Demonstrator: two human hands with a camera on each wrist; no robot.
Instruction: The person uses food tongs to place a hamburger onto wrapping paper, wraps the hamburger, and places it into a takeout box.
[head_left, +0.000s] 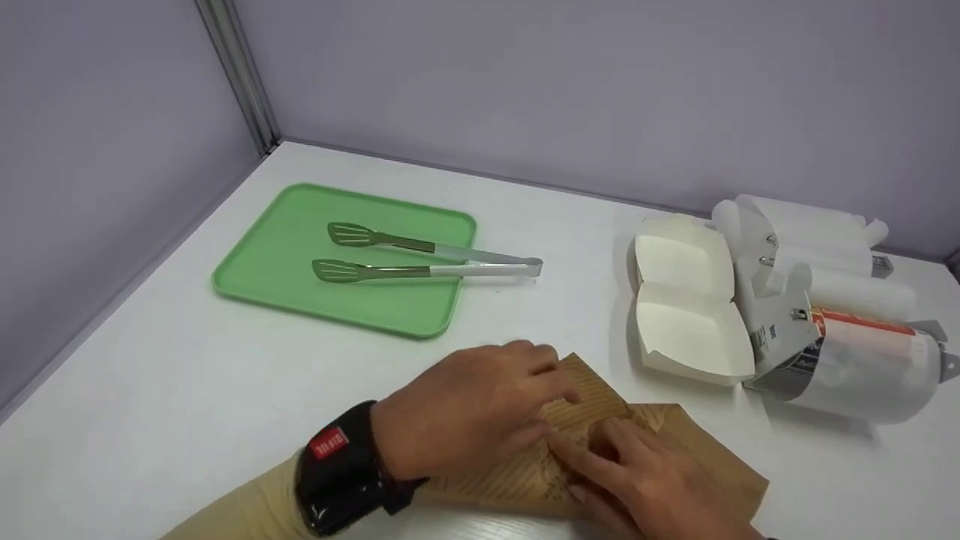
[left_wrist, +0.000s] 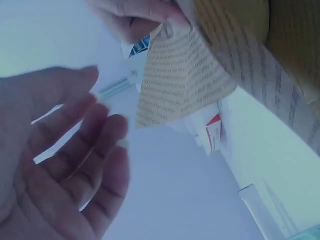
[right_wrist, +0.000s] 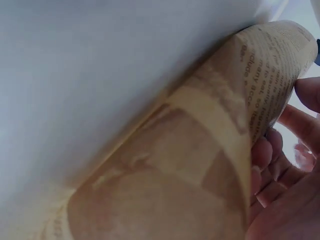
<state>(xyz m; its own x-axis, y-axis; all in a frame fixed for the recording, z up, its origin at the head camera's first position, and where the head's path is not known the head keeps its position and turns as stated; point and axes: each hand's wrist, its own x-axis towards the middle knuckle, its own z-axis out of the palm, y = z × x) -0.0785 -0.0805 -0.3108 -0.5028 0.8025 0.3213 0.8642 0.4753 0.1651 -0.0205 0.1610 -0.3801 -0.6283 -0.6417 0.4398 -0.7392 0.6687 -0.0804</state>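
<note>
Brown newsprint-patterned wrapping paper (head_left: pixel 502 487) lies folded on the white table, close in front of the person. The left hand (head_left: pixel 480 397) is over its left side; in the left wrist view that hand's fingers (left_wrist: pixel 112 170) are loosely bent with nothing between them, apart from a raised paper flap (left_wrist: pixel 175 80). The right hand (head_left: pixel 660 480) pinches the paper's upper fold, its fingertips (right_wrist: pixel 262 152) against the paper in the right wrist view. A rounded brown shape shows within the paper (right_wrist: pixel 175 165); what it is cannot be made out.
A green tray (head_left: pixel 262 262) at the back left bears metal tongs (head_left: pixel 487 264) whose handles overhang its right edge. To the right stands an opened white takeaway box (head_left: pixel 690 330), beside a rack (head_left: pixel 780 330) with rolls of film or bags. Walls close off the back and left.
</note>
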